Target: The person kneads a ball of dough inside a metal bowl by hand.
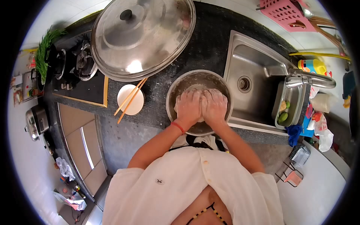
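Both of my hands are inside a metal bowl (181,83) on the dark counter, pressed side by side onto a pale lump of dough (195,86). My left hand (188,105), with a red band at its wrist, has its fingers closed together over the dough. Against it, my right hand (214,105) grips the dough too, fingers curled forward and down. White flour coats the fingers of both. Most of the dough is hidden beneath them. Left of the metal bowl stands a small white bowl (126,106) with wooden chopsticks (132,98) lying across it.
A large steel lid (144,33) lies behind on the counter, beside a gas stove (84,63). To the right is a steel sink (255,67) with a faucet (311,79) and a tub (278,107) holding green produce. A pink basket (287,17) hangs on the wall.
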The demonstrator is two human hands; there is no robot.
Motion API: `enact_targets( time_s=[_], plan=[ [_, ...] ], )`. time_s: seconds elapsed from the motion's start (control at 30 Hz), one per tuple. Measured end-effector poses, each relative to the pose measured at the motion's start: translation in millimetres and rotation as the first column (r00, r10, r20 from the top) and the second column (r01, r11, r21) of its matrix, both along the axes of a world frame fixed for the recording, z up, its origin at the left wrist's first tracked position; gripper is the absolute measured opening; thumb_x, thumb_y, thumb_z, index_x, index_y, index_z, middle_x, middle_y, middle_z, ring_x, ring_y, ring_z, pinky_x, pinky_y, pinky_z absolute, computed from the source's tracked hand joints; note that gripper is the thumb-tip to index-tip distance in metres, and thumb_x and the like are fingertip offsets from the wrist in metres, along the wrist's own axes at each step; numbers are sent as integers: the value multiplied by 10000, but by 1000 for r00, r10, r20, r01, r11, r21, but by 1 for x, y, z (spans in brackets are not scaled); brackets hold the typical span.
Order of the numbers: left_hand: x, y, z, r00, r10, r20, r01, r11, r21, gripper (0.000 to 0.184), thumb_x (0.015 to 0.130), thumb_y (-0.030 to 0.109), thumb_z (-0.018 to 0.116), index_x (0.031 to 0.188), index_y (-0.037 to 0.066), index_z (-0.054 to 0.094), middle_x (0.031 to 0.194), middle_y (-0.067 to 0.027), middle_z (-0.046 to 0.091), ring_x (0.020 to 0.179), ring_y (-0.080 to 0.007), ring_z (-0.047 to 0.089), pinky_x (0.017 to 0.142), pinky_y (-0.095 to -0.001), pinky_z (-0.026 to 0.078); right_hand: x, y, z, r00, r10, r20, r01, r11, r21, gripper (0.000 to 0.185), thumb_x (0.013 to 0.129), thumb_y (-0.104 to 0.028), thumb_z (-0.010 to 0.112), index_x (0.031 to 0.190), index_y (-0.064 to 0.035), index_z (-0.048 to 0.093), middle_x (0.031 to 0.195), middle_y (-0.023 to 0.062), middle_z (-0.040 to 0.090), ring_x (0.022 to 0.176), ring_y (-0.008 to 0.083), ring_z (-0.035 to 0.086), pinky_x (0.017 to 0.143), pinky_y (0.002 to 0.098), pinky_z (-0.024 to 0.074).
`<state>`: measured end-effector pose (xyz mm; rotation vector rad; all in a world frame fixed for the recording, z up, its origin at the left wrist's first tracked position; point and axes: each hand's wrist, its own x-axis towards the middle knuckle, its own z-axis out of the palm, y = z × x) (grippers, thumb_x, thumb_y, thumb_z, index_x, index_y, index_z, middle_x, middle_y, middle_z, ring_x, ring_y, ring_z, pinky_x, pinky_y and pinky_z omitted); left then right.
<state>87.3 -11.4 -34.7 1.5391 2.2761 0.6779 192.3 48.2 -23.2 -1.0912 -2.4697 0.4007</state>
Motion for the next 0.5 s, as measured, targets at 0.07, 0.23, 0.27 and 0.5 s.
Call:
enact_targets(
  time_s=[0.07, 0.23, 0.27, 0.5],
  plan=[
    [-5, 8, -6, 999, 18, 42, -14, 995, -100, 305, 869, 302, 471, 1044, 87, 596, 1054, -116, 585, 1014, -322, 521, 843, -507, 394, -6, 13, -18, 999, 22, 27, -19, 995, -97, 244, 849, -240, 530, 969, -58, 639, 964, 109, 630, 910, 290, 581, 822, 428, 422],
    [-22, 33, -16, 999, 10, 47, -2, 989, -148, 280, 894, 260, 431, 1013, 88, 617, 973, -99, 603, 907, -305, 571, 758, -432, 457, -19, 39, -35, 999, 38, -21, -40, 995, -92, 231, 856, -247, 518, 895, -64, 652, 879, 93, 646, 803, 267, 609, 727, 388, 484],
    [-22, 33, -17, 999, 16, 50, -10, 992, -128, 273, 899, 256, 424, 997, 90, 617, 950, -101, 604, 893, -306, 576, 746, -428, 462, -19, 39, -37, 999, 51, -3, -51, 996, -69, 225, 859, -249, 515, 882, -70, 649, 866, 89, 644, 793, 262, 610, 708, 380, 491],
    [-24, 38, -20, 997, 35, 65, -32, 999, -39, 275, 929, 255, 384, 914, 80, 596, 860, -130, 605, 865, -324, 584, 755, -425, 468, -28, 43, -35, 991, 4, 132, -1, 1000, -21, 234, 881, -265, 497, 761, -97, 608, 782, 90, 628, 739, 243, 621, 609, 358, 511]
  ],
)
